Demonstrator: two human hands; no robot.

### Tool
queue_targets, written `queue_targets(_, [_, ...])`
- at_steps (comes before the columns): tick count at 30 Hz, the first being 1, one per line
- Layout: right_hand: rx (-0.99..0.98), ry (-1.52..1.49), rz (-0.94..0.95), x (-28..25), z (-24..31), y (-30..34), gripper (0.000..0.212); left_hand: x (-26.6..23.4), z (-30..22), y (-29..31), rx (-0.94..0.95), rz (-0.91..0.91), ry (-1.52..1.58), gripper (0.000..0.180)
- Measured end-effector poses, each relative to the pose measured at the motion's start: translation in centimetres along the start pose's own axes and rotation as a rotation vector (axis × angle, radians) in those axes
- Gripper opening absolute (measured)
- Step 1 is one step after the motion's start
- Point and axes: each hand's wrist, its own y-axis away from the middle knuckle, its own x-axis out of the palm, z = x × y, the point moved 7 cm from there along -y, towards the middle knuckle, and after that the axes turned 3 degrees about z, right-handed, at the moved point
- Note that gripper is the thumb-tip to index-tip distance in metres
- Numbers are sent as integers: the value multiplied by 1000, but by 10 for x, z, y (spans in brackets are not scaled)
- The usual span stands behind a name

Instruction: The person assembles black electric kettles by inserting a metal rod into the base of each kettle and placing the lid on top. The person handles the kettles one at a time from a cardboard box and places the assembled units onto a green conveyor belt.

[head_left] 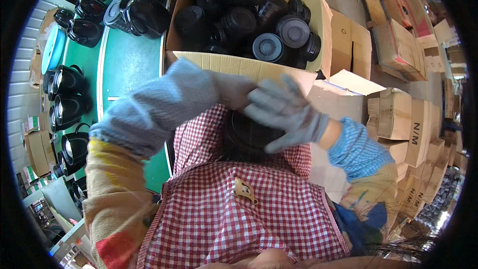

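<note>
A dark round vessel (249, 137) rests at my lap, in front of the red checked apron. Just over its far edge is my left hand (231, 89) in a grey glove; its fingers are hidden behind the other hand. My right hand (286, 112), also gloved in grey, reaches across from the right with fingers stretched and thumb spread. Its fingertips meet the left hand, and the palm is above the vessel's right side. Whether either hand grips the vessel cannot be made out.
An open cardboard box (239, 62) full of black cylindrical containers stands just beyond my hands. On the left, a green table (132, 57) carries several black jugs (87, 30) and a light blue round lid (53, 50). Stacked cartons (398, 114) line the right side.
</note>
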Motion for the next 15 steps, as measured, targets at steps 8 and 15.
queue_targets(8, [-181,24,-184,12,64,-64,77,4,-6,-44,-310,176,175,64])
queue_targets(15, [81,20,325,28,-10,-11,80,4,24,18,-239,60,403,60])
